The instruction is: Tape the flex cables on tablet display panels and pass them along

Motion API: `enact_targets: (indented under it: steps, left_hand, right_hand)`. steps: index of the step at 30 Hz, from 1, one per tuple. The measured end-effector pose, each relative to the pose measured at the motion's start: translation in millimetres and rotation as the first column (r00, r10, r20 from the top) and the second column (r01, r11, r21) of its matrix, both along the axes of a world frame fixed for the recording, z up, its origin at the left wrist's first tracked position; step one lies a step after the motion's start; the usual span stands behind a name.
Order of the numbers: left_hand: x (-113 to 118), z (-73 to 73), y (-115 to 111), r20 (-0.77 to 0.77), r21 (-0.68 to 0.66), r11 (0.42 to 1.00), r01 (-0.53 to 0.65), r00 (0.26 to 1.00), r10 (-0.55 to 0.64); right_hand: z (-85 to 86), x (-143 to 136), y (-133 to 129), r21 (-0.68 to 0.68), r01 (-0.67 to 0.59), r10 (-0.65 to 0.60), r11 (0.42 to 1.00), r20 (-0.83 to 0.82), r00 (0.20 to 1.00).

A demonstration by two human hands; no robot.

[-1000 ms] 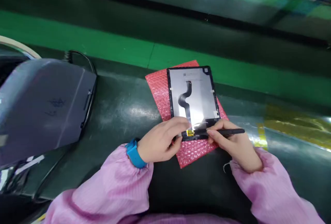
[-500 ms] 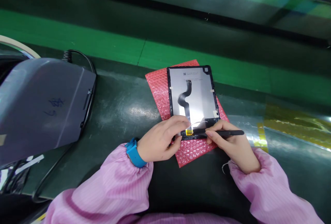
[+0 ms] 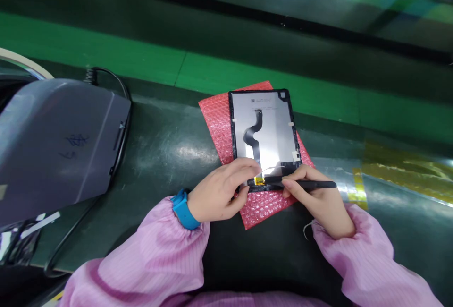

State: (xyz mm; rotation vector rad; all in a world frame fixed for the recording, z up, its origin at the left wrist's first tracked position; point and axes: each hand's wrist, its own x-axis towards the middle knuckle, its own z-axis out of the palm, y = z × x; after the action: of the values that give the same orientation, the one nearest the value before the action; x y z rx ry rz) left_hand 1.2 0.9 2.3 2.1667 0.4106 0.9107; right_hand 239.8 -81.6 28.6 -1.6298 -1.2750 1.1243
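Observation:
A tablet screen assembly (image 3: 272, 132) lies with its grey back up and a black frame around it, on a red bubble-wrap bag (image 3: 221, 130). A black ribbon cable (image 3: 252, 135) snakes down its back towards yellow tape (image 3: 259, 180) near the bottom edge. My left hand (image 3: 222, 191) rests on the lower left of the assembly, fingers bent and apart, with fingertips by the cable and tape. Between the thumb and fingers of my right hand (image 3: 314, 198) is a slim black stick-like tool (image 3: 320, 184). Its far end lies beside the tape; the exact tip is unclear.
A large grey machine housing (image 3: 63, 141) with a black cable (image 3: 124, 90) stands on the left of the dark green bench (image 3: 166, 132). Yellowish transparent tape (image 3: 406, 167) covers part of the bench at right. White strips (image 3: 40, 224) lie at lower left.
My right hand and the black tool have shifted very slightly to the right and down. My left hand and the screen assembly stay practically in place.

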Motion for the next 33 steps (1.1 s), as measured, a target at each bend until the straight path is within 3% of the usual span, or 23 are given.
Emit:
enact_targets:
  steps: [33]
  left_hand:
    - [0.5,1.9,0.5,-0.018,-0.006,1.0,0.004,1.0,-0.004]
  right_hand:
    - [0.7,-0.6,0.3,0.021,-0.032,0.031,0.999,0.027,0.999]
